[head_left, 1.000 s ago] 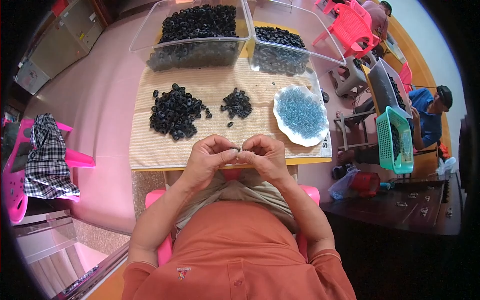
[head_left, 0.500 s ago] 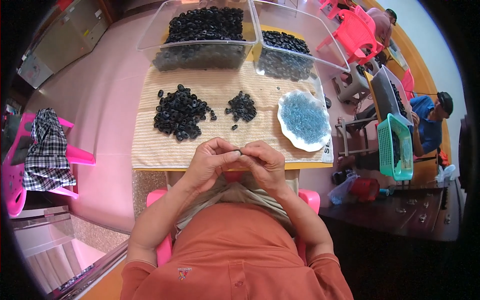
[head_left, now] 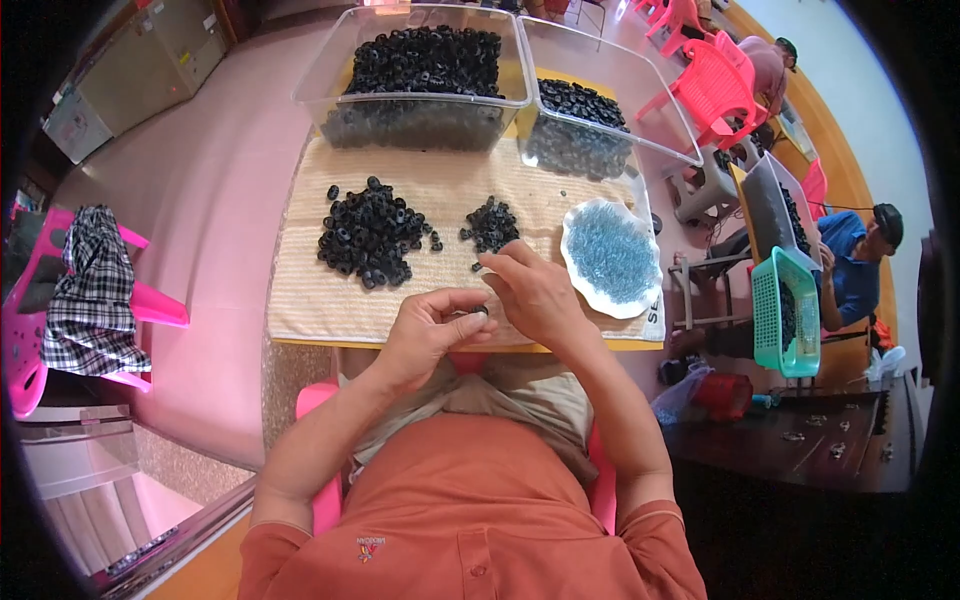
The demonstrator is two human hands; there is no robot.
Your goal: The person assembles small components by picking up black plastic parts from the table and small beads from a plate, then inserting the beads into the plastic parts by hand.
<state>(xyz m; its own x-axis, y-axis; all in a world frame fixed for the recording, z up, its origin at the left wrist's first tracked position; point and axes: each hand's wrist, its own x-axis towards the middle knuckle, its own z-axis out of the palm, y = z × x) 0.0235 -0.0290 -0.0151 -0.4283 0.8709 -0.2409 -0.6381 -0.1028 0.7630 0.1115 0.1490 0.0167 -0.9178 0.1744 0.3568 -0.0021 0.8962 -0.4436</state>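
Note:
My left hand is closed in a pinch near the table's front edge, with a small black ring-like part between thumb and fingertips. My right hand reaches forward, palm down, its fingers slightly apart and nothing visible in them. Its fingertips are beside a loose black piece at the near side of a small pile of little black parts. To the left lies a bigger pile of black ring-like parts. A white wavy-edged plate on the right holds many small clear bluish pieces.
A beige striped towel covers the table. Two clear plastic bins of black parts stand at the back. Rightward, a person in blue sits by a green basket. A pink chair with a checked cloth stands left.
My hands have separated. The right hand has moved forward to the small pile, while the left stays near the table edge with the black part. The view has shifted slightly.

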